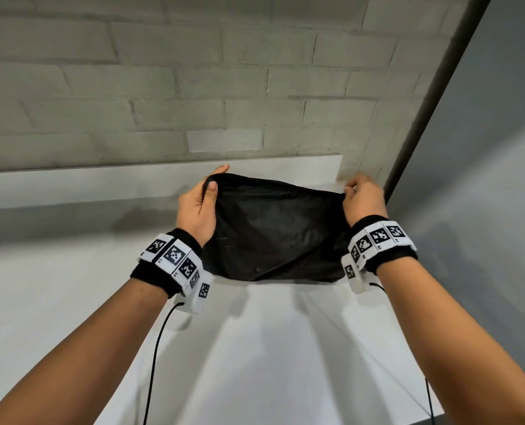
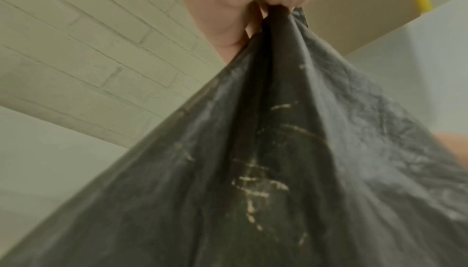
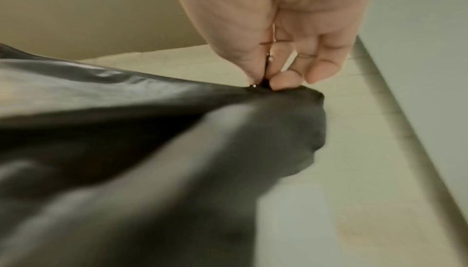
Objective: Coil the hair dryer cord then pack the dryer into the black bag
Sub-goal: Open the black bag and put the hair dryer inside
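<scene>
The black bag hangs stretched between both hands above the white table, near the wall. My left hand grips its upper left corner, thumb in front of the cloth. In the left wrist view the bag bunches up into my left hand. My right hand pinches the upper right corner. The right wrist view shows my right hand pinching the bag at a small metal piece. No hair dryer or cord shows in any view.
A pale brick wall rises just behind the table. A dark post and a grey panel close off the right side. Thin black cables run from my wrist cameras along my forearms.
</scene>
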`<state>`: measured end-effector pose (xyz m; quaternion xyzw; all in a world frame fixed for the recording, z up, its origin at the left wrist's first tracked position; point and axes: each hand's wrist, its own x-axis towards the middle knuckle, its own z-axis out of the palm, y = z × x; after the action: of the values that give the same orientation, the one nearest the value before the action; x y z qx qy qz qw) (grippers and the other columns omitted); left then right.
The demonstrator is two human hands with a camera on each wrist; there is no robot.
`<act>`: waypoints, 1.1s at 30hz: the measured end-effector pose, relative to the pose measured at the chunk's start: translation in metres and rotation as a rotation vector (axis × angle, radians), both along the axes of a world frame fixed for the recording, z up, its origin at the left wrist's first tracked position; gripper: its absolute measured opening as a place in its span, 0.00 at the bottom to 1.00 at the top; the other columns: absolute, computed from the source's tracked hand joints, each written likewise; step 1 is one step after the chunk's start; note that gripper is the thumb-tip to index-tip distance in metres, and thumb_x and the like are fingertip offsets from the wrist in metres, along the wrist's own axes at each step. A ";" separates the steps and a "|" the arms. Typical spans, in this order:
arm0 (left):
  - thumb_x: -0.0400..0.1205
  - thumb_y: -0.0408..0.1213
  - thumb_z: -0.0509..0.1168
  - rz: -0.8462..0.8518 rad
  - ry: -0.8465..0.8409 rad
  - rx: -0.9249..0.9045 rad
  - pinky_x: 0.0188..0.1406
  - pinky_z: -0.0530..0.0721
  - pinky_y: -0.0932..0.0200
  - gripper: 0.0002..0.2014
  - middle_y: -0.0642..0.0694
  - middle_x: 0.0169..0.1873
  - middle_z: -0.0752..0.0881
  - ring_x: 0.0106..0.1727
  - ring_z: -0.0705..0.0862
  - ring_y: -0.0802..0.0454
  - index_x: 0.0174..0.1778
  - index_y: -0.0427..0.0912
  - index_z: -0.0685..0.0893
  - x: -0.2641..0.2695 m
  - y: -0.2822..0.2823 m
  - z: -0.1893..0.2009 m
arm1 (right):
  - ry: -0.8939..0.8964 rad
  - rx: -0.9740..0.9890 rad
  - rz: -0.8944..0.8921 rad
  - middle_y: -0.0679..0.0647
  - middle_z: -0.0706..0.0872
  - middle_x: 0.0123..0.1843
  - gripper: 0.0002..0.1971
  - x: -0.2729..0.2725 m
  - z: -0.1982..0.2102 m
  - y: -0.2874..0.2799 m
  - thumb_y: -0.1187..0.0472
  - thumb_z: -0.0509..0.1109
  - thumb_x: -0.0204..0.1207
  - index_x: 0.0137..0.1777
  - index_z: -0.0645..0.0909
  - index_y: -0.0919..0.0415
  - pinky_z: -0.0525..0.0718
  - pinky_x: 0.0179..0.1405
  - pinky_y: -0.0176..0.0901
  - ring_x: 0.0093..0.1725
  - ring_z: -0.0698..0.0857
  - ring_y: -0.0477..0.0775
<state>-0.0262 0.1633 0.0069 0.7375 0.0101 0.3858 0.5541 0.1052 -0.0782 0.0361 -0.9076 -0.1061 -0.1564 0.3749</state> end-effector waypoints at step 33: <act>0.67 0.27 0.77 -0.098 0.288 -0.024 0.59 0.77 0.67 0.26 0.58 0.47 0.84 0.53 0.83 0.62 0.50 0.61 0.77 0.004 0.002 0.002 | -0.074 0.457 0.155 0.53 0.64 0.61 0.20 0.008 0.001 -0.039 0.67 0.79 0.62 0.29 0.69 0.47 0.77 0.49 0.19 0.42 0.77 0.39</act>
<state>-0.0220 0.1652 0.0092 0.7781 0.0581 0.2482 0.5741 0.1135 -0.1169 0.0374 -0.7821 -0.1507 -0.1802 0.5772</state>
